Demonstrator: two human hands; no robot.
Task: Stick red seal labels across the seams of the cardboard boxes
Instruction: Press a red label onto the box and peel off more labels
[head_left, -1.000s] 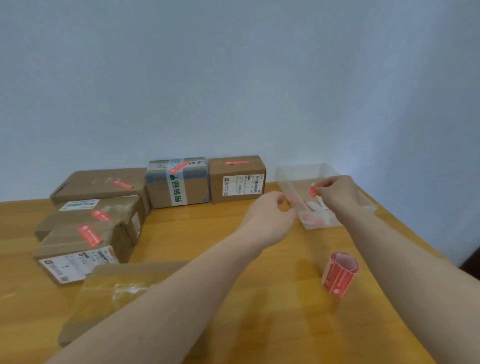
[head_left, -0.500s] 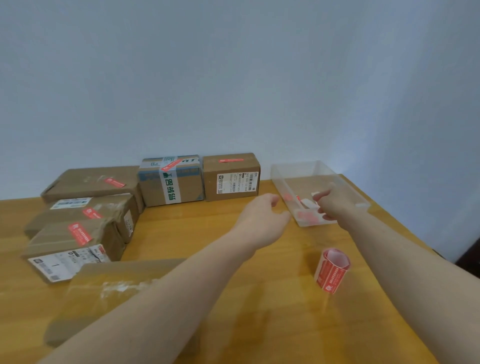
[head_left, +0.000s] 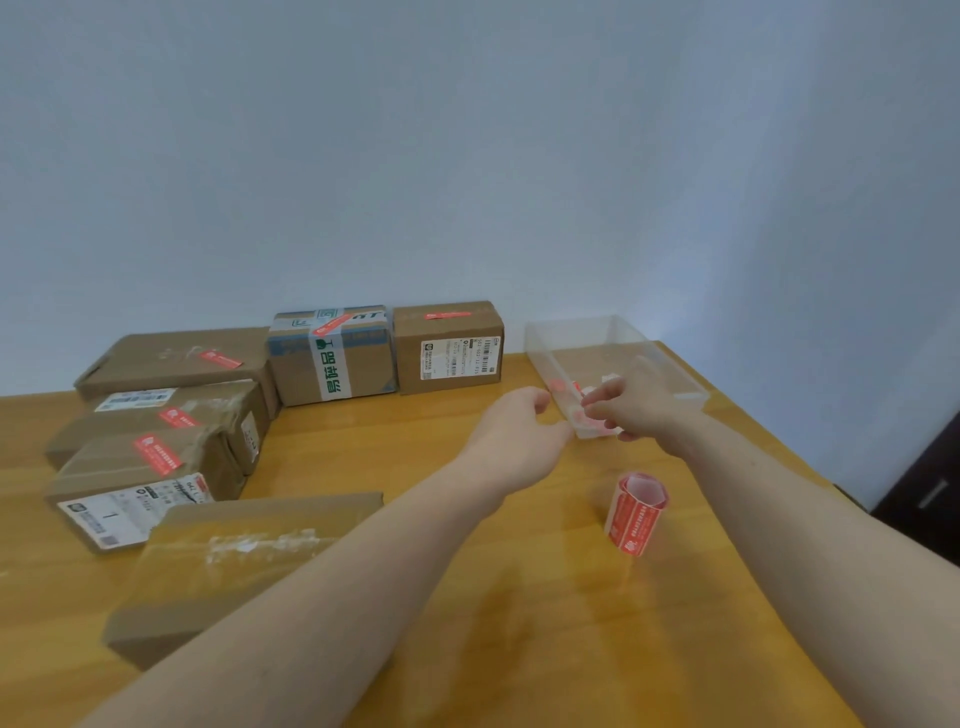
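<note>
Both forearms and hands are bare, with no sleeves or jewellery showing.

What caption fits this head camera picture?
Both hands reach toward the clear bin, sealed boxes behind.

**Cardboard, tape, clear plastic and varnished wood**

The counter (head_left: 415, 457) is yellow-brown wood with a smooth, softly shiny finish. The boxes (head_left: 447, 348) are matt brown cardboard; the nearest flat box (head_left: 234, 561) carries glossy clear tape, wrinkled in places. The bin (head_left: 613, 353) is transparent, smooth plastic. The label roll (head_left: 636, 512) is red printed paper on a pale backing, slightly sheeny. The wall (head_left: 467, 156) looks matt and painted.
</note>
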